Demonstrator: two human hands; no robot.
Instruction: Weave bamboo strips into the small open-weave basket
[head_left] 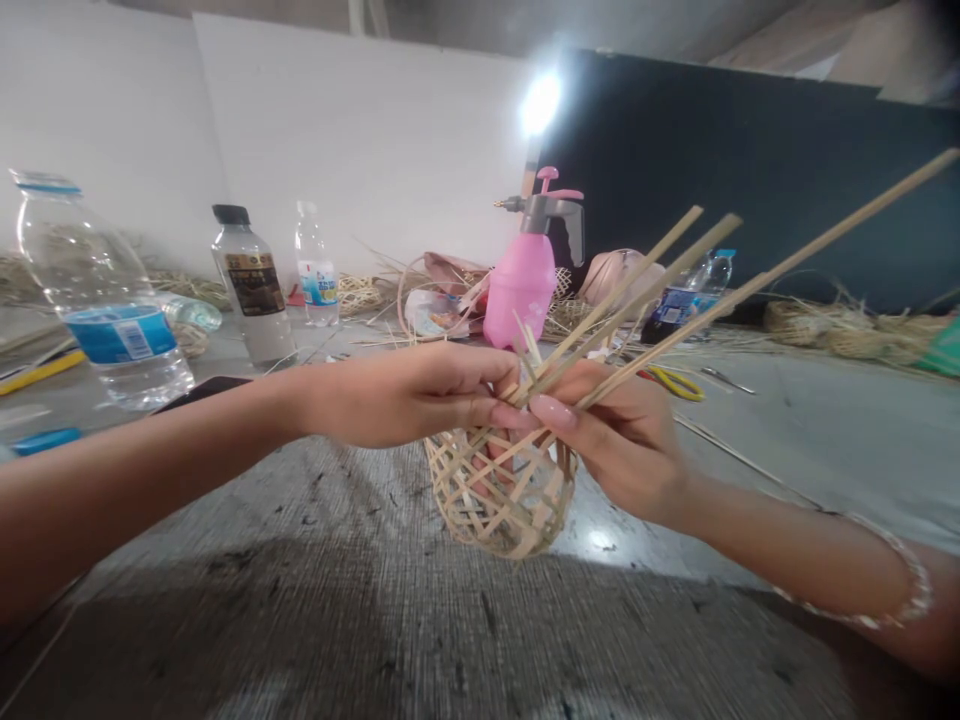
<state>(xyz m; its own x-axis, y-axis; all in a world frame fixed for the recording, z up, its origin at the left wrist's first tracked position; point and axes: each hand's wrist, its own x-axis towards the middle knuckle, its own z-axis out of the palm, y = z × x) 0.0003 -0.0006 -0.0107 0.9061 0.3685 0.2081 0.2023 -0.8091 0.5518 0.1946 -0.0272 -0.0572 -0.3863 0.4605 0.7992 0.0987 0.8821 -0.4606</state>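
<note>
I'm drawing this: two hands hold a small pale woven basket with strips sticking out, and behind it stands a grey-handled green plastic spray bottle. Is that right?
Not quite: the head view shows the grey-handled plastic spray bottle is pink, not green. The left hand and right hand hold the small pale woven basket with strips sticking out.

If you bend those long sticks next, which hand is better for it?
Probably the right hand: the long sticks lean toward its side, and its thumb is close to their lower ends. The left hand is at the rim of the woven basket, perhaps better for steadying.
</note>
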